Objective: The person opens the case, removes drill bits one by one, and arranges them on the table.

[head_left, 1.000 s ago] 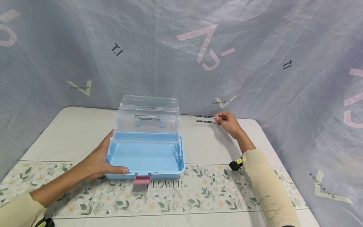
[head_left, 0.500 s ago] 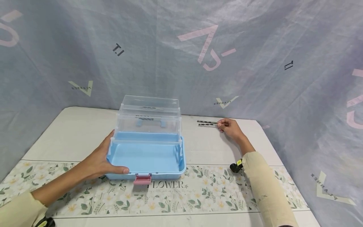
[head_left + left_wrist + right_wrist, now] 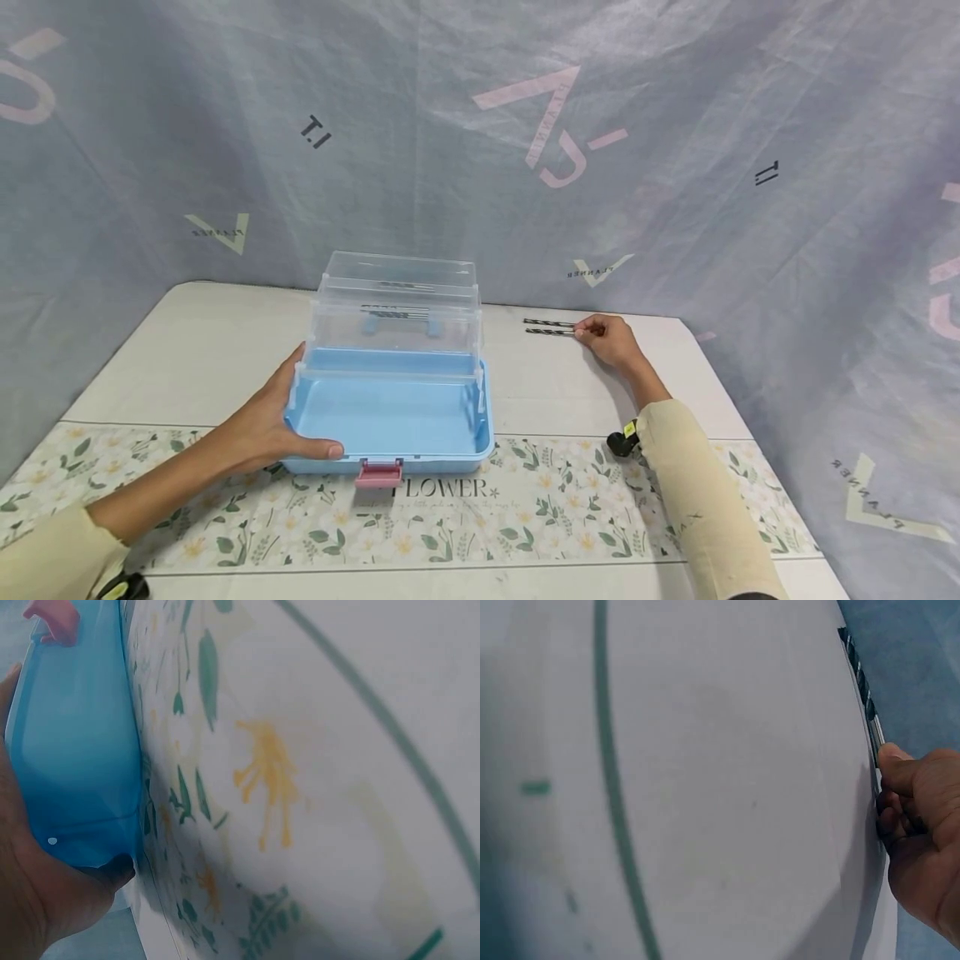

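Note:
An open blue storage box point(image 3: 390, 417) with a clear lid and clear tray point(image 3: 396, 317) stands on the table, its pink latch point(image 3: 378, 473) facing me. My left hand point(image 3: 270, 421) holds the box's front left corner, thumb along the front rim; the left wrist view shows the blue wall point(image 3: 75, 765) against my palm. Two dark drill bits point(image 3: 549, 327) lie side by side on the table right of the box. My right hand point(image 3: 603, 335) pinches their near ends, with one drill bit point(image 3: 862, 690) reaching past the thumb in the right wrist view. More bits lie in the clear tray.
The white table point(image 3: 187, 358) carries a floral runner point(image 3: 525, 508) along its front. Grey printed sheeting point(image 3: 675, 167) hangs close behind and on both sides. A small black and yellow device point(image 3: 622, 437) is strapped at my right wrist.
My right hand drew slightly toward me and down onto the table with the two drill bits. The left hand and the box stayed still.

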### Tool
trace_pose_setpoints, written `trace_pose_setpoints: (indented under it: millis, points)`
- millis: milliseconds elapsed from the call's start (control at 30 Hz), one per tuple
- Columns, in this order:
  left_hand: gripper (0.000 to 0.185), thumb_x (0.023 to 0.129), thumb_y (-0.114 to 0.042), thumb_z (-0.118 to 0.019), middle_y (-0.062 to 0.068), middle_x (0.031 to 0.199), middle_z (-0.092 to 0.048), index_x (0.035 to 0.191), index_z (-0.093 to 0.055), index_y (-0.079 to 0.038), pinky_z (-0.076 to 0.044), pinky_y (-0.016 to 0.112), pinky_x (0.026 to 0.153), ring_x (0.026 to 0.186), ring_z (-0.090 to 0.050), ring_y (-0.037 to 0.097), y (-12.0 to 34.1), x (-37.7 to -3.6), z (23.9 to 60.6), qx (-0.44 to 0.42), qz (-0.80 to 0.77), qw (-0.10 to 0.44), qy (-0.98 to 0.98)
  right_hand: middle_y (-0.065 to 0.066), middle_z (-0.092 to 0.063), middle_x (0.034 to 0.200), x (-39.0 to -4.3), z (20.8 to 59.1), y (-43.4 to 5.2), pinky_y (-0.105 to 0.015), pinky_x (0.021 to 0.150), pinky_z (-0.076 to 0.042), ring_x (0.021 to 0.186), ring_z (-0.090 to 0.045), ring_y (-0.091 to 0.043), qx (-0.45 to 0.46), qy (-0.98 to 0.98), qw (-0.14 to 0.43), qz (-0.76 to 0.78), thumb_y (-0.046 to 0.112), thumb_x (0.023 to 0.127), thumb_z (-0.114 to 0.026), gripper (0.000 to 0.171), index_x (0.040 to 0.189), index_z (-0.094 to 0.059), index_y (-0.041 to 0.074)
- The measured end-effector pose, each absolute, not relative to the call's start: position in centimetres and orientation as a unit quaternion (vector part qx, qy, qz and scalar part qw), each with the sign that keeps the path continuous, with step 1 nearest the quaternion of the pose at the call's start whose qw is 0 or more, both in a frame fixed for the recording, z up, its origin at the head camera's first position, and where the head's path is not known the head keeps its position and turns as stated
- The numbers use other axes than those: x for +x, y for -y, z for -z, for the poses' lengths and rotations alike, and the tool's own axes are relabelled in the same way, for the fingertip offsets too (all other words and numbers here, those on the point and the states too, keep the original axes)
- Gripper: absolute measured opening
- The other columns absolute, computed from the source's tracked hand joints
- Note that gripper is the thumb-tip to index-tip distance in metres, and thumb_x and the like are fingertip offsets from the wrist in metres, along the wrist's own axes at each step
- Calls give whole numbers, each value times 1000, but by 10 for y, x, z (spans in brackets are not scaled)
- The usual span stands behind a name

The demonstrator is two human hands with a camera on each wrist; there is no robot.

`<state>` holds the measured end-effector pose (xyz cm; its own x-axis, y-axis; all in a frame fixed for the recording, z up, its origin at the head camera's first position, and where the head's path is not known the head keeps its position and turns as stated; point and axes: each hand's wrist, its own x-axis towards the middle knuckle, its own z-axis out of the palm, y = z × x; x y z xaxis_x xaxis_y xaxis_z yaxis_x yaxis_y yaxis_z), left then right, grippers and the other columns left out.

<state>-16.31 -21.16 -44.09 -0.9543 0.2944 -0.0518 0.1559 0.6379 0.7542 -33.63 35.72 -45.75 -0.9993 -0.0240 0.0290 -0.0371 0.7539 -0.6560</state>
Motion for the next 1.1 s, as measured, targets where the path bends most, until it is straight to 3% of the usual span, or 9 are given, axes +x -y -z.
trace_pose_setpoints:
  millis: [467,900,1100]
  points:
    - [166,76,-47,-105,38,185,-6,181,19,-14,-37,92,115,163,-24,72,211,-164,438,123,-405,90,-902,-11,-74,106,-346,461,-363,-32,76,-46,85,-57,-18,27,940,-5,-341,21,116,-67,25,126,-80,1]
    - [165,75,-45,-105,37,183,-17,181,18,-12,-40,89,115,160,-35,66,212,-163,438,130,-409,80,-900,-17,-78,117,-343,457,-364,-31,79,-49,92,-61,-16,39,935,-7,-351,21,113,-71,26,127,-81,2]
    - [166,76,-45,-105,37,184,-14,180,19,-14,-39,90,115,161,-32,68,212,-164,438,129,-405,83,-901,-20,-77,123,-342,453,-364,-30,79,-49,94,-61,-16,34,931,-11,-364,22,114,-70,28,130,-80,1]
